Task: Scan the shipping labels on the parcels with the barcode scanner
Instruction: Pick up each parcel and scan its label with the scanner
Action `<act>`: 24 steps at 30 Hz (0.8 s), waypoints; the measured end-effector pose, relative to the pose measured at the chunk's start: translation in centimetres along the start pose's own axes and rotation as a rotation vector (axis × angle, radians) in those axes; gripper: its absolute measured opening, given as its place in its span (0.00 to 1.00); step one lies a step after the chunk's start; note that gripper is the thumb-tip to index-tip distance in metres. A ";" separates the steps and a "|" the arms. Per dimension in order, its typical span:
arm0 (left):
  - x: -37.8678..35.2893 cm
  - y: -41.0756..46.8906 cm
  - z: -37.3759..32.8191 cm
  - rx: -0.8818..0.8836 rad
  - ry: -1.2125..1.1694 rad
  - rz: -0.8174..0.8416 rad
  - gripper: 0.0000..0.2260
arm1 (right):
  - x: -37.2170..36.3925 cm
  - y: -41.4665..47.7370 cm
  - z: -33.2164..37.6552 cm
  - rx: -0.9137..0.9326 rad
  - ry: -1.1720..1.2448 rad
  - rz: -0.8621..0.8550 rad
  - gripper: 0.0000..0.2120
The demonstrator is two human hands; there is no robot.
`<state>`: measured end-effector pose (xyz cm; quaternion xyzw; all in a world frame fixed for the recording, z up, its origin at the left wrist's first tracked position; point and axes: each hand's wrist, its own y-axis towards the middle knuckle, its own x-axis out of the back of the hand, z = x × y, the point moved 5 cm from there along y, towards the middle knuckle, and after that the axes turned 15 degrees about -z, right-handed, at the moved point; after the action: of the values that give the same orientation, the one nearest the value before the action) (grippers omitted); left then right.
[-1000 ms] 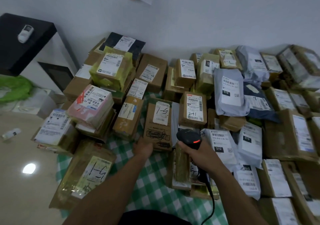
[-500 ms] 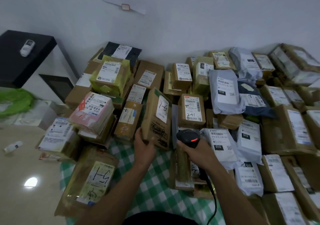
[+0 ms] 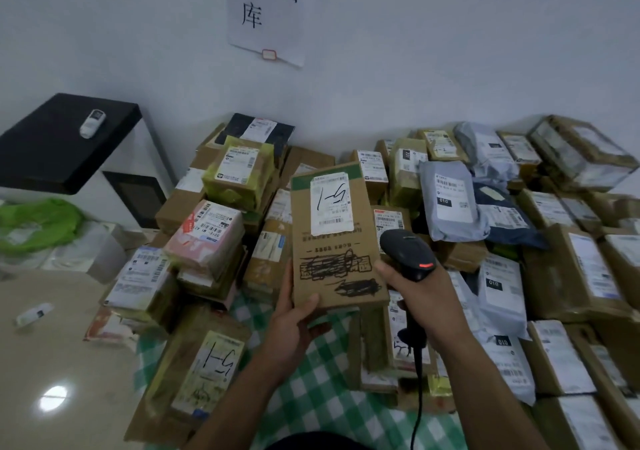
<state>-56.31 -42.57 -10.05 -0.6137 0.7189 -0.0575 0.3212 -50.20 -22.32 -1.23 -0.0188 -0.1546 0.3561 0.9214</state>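
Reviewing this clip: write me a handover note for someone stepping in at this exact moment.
Left hand: grips the bottom of a brown cardboard box, held up, its white shipping label facing the camera.
Right hand: holds the black corded barcode scanner beside the box's right edge.
Done: box in hand; no scan light shows on its label.
Left: scan this label, then the other parcels piled on and around the green checked cloth.

Glossy beige floor at lower left. Spread over it, a green-and-white checked cloth, piled with parcels from centre to right edge. Small white object lying at far left.
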 end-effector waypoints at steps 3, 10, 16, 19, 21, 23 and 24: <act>-0.5 0.0 0.2 0.007 0.038 0.067 0.38 | 0.4 -0.3 0.4 -0.009 0.038 0.024 0.17; -0.4 1.2 -2.0 -0.117 0.170 0.011 0.36 | 1.9 -0.1 1.2 0.004 0.050 0.052 0.24; -1.0 2.6 -4.3 -0.294 0.302 0.043 0.38 | 2.6 0.3 1.2 0.068 -0.044 -0.055 0.21; -1.2 3.2 -4.8 -0.400 0.436 -0.027 0.39 | 2.7 0.4 2.0 0.113 -0.134 -0.131 0.19; -1.6 3.8 -5.3 -0.485 0.491 -0.043 0.40 | 2.3 0.3 2.8 0.098 -0.122 -0.098 0.17; -2.0 4.5 -5.8 -0.536 0.503 -0.049 0.39 | 1.3 -0.1 3.8 0.077 -0.097 0.003 0.13; -2.1 4.9 -6.0 -0.553 0.500 -0.053 0.39 | 0.6 -0.5 4.1 0.062 -0.091 0.060 0.13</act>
<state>-63.55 -41.29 -6.85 -0.6626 0.7475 -0.0174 -0.0436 -50.67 -22.56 2.94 0.0211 -0.1848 0.3888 0.9024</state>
